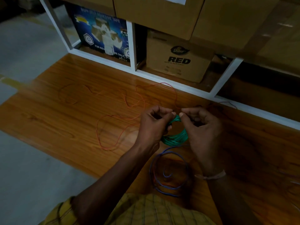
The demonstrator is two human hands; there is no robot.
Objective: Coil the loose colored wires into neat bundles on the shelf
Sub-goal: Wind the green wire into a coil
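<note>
A coil of green wire (176, 137) hangs just above the wooden shelf board (68, 120), held between both hands. My left hand (152, 125) grips the coil's left side with curled fingers. My right hand (201, 127) pinches the top of the coil with thumb and forefinger. A loose red wire (113, 124) sprawls in wide loops over the board to the left and behind the hands. Below the hands a blue wire (168, 189) lies in rough loops, with a short red strand among them.
A white shelf frame (132, 44) stands behind the board, holding a blue adhesive-tape box (100, 34) and a cardboard box marked RED (178, 60). More cartons (162, 15) sit above. Grey floor (29, 46) lies to the left.
</note>
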